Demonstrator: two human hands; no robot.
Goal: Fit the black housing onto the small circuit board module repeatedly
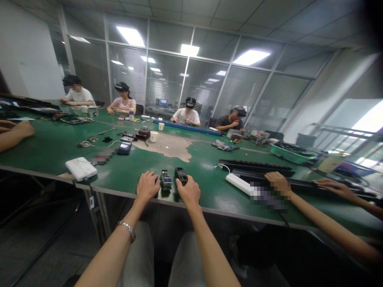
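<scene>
The left hand (149, 184) and right hand (189, 190) rest just inside the near edge of the green counter (203, 175), forearms crossing that edge. Between them stands one green circuit-board piece (166, 180), just beside the left fingers; whether they touch it, I cannot tell. The left grip is apart, fingers loosely spread on the counter; the right grip is clamped on one black device (180, 174). Ahead, green surface runs from the hands to the brown patch (170, 146), giving room to the far side. To the left, one white box (80, 168) sits by the near edge; to the right, one white bar-shaped device (237, 183) narrows the room, near a co-worker's hand (277, 182).

Farther off are two paper cups (154, 136), one dark flat case (124, 148) and one green basket (289, 153) at right. Four people (187, 115) sit along the far side.
</scene>
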